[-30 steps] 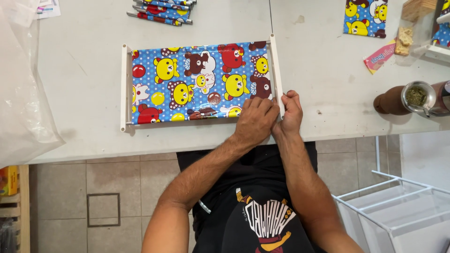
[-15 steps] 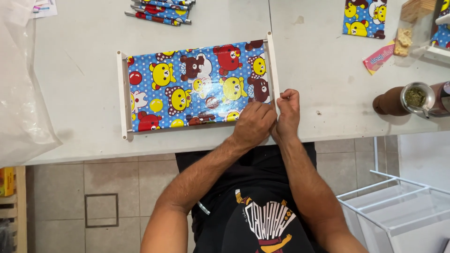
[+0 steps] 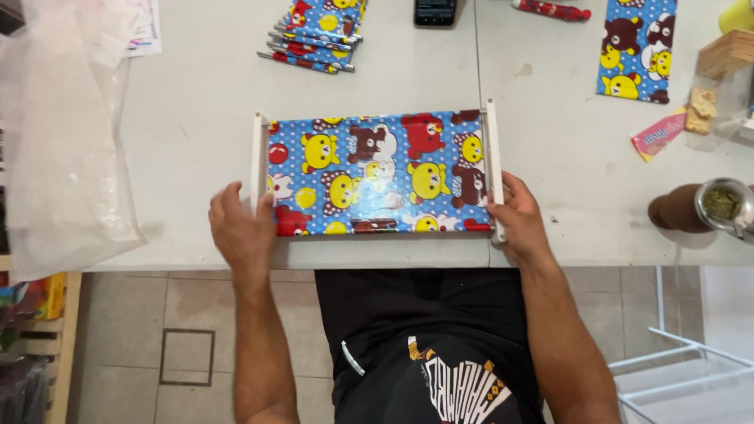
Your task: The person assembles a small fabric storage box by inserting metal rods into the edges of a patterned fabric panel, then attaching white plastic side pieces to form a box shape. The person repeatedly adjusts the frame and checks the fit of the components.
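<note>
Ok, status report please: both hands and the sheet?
Left hand on left white rod. Right hand on right white rod. Cartoon-print sheet flat on table, unobstructed.

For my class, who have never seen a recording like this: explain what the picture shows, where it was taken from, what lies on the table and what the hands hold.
The camera sits on a person's head and looks down at their two bare hands; there is no machine. On the grey table lies a blue cartoon-bear sheet stretched between two white sticks. The left hand rests at the left stick, and the right hand grips the right stick. Further off lie rolled sheets, a clear plastic bag and a cup of herbs.
</note>
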